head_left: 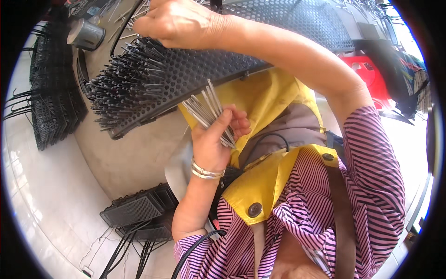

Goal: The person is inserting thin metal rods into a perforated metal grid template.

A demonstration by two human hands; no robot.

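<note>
Left hand (214,131): grip clamped on thin metal rods (200,109); uneven squeeze could spill some. Right hand (179,24), 11 o'clock by perforated black tray (209,63): can't tell grip.

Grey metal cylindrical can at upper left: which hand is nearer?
Right. The right hand is right of the can in the picture; the left hand is farther off, lower right.

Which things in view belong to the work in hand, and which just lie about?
Apparently in use:
left hand, gripping thin metal rods
right hand
black perforated board, dark rods on it

Apparently aside:
metal can
red item
black mesh panels
</note>
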